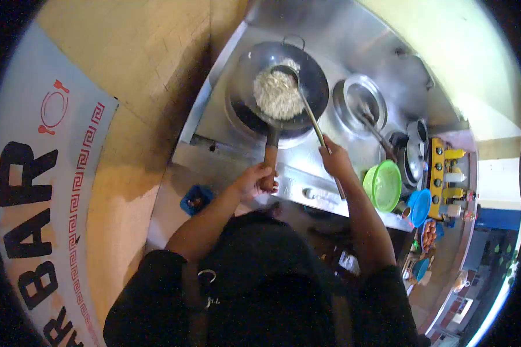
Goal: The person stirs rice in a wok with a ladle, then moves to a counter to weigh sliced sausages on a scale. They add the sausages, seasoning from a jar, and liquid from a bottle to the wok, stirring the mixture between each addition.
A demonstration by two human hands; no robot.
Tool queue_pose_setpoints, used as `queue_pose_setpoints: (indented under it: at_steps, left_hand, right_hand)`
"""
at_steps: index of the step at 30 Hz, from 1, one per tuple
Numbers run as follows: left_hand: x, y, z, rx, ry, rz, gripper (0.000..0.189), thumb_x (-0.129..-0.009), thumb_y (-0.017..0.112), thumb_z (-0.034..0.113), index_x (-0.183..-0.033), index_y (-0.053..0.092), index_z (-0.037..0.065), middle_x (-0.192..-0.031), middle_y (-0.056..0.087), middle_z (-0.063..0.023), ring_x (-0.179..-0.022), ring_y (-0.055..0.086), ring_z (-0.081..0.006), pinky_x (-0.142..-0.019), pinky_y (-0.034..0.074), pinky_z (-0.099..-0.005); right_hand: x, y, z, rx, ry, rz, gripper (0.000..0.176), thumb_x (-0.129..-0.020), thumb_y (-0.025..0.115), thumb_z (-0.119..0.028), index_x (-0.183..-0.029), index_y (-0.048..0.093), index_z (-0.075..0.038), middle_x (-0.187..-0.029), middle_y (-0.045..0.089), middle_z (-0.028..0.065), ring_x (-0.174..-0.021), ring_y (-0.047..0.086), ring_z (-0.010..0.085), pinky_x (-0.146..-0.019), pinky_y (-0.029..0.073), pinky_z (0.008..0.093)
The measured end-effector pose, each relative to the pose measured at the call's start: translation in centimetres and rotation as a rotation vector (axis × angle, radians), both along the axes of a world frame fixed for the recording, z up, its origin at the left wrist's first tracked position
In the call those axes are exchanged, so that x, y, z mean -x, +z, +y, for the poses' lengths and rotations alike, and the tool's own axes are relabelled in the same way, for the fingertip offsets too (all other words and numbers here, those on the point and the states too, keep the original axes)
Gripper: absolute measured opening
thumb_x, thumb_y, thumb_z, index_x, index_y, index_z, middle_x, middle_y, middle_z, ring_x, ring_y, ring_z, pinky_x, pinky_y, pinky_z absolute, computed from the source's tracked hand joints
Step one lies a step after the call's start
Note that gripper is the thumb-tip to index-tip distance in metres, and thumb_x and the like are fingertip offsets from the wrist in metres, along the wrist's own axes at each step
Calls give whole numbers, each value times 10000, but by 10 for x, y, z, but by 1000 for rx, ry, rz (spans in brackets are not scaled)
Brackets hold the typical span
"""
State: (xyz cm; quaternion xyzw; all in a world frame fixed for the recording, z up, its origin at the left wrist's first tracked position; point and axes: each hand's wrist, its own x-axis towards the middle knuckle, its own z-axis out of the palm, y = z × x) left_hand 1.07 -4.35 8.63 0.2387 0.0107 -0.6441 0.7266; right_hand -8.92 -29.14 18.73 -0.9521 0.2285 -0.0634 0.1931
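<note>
Along the steel stove's (220, 124) front edge, your 2 hands have little room; a green bowl (383, 185) sits just beside your right forearm. Leftward, a banner (35, 202) reads "BAR". Your left hand (259, 179) wraps the wok's (317, 81) handle. Your right hand (336, 159) grips the ladle (309, 113), its scoop over the rice (275, 95).

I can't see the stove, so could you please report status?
Left hand gripping wok handle. Right hand holding ladle, bowl in the rice. Steel pot right of wok, apart.
</note>
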Motion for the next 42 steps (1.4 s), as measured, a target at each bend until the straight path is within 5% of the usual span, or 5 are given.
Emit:
queue_pose_setpoints:
  at_steps: [13,22,31,38,42]
  left_hand:
    - [-17,1,0,141,-164,47,513,-842,626,260,-1272,406,87,-1093,561,-108,-920,589,-273,-800,493,-471]
    - [34,-189,90,-371,-383,107,380,-890,528,380,-1119,543,78,-996,611,-73,-912,606,-217,-771,503,-332]
    - [67,-255,45,-182,-165,188,319,-911,509,342,-1078,565,76,-898,627,-40,-827,608,-144,-715,500,-295]
    - [85,-241,0,-571,-398,-794,319,-913,516,332,-1094,560,72,-901,625,-35,-818,599,-135,-738,492,-287]
    - [39,-167,29,-392,-931,-586,320,-914,519,326,-1103,557,70,-902,624,-32,-814,593,-129,-752,487,-283]
  right_hand:
    - [-67,64,-7,-1101,-485,69,365,-928,449,-343,-1180,533,-92,-583,474,40,-388,432,105,-339,365,262]
    - [-45,17,-57,284,108,173,398,-894,431,-191,-1271,432,-62,-774,626,227,-689,622,386,-637,488,500]
    - [-17,88,-10,470,107,676,477,-895,484,-195,-1350,343,-156,-631,583,202,-585,592,382,-532,458,486]
    - [1,111,0,-128,-111,381,437,-927,466,-260,-1348,404,-157,-577,548,112,-498,580,237,-442,463,391]
    - [-21,82,0,-519,-393,454,438,-923,482,-259,-1325,424,-96,-604,559,92,-439,532,175,-392,438,352]
